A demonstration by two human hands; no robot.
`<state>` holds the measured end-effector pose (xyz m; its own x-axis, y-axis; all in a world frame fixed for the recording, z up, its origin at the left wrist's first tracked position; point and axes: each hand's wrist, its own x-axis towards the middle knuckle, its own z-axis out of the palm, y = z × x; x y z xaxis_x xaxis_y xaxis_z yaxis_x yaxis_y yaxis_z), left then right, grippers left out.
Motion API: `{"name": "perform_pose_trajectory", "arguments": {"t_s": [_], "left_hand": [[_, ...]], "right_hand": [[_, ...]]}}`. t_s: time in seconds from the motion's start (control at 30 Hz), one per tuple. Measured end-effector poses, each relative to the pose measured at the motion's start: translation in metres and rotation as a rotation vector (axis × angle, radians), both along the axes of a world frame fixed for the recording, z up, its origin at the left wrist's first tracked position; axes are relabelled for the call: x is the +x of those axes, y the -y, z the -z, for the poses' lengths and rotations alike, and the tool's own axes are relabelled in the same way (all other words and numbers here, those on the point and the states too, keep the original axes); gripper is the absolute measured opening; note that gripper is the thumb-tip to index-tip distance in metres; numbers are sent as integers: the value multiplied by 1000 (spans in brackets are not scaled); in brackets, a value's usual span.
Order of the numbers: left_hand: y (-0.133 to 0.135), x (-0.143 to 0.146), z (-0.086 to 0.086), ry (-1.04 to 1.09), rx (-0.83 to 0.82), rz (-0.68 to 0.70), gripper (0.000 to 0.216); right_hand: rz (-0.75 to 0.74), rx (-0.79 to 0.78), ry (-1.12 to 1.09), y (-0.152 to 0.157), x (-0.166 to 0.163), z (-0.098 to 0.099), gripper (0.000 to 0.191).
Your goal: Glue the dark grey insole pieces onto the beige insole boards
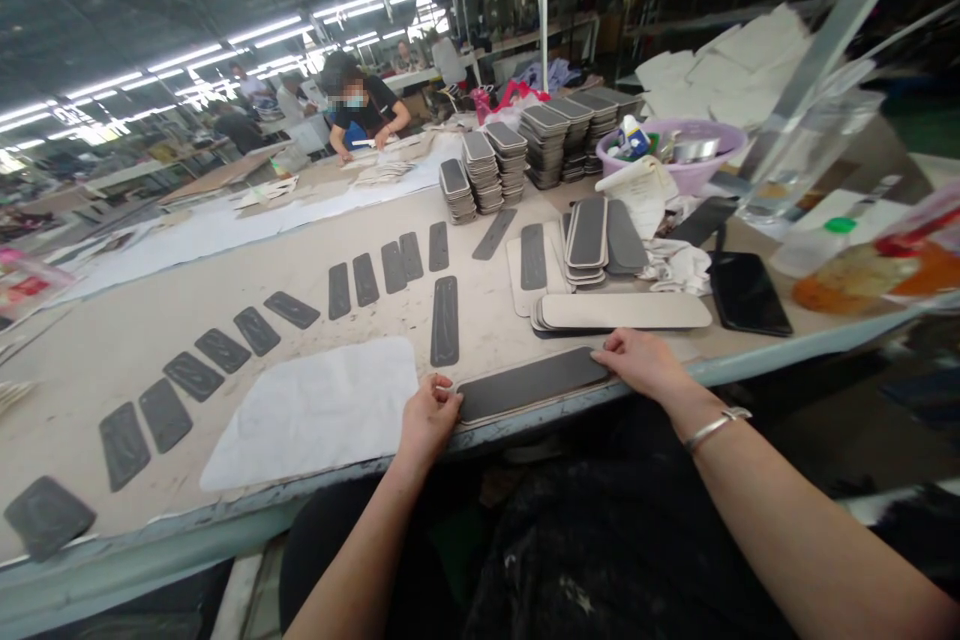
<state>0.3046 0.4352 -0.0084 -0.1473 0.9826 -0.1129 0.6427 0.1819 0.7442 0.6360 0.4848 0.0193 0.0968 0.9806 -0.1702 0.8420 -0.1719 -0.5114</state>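
Note:
A long dark grey strip with rounded corners (532, 384) lies over a pale piece along the table's front edge. My left hand (430, 408) pinches its left end, thumb and fingers closed together. At the other end, my right hand (637, 360) grips the strip's far corner between thumb and fingertips. Just behind it rests a stack of long cream strips (626, 311). A single dark strip with a glossy smear (445, 322) lies beyond my left hand. To the left, a white sheet (322, 415) is spread flat on the table.
Several small dark pieces (193, 375) lie in a row across the table (300, 345). Tall stacks of dark pieces (544, 135) stand at the back, beside a purple basin (705, 175). A black phone (750, 292) and bottles are at right. Another person (364, 110) works across the table.

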Motion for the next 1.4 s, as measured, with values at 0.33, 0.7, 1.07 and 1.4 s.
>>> {"name": "perform_pose_trajectory", "arguments": {"t_s": [0.33, 0.7, 1.07, 1.4], "left_hand": [[1, 4, -5, -146, 22, 9, 14], [4, 8, -9, -173, 1, -4, 15], [1, 11, -11, -303, 27, 49, 10], [-3, 9, -13, -297, -16, 37, 12]], "right_hand": [[-31, 9, 158, -2, -5, 9, 21], [-63, -5, 248, -7, 1, 25, 34], [-61, 22, 284, -3, -6, 15, 26], [-53, 18, 285, 0, -10, 11, 23]]}}
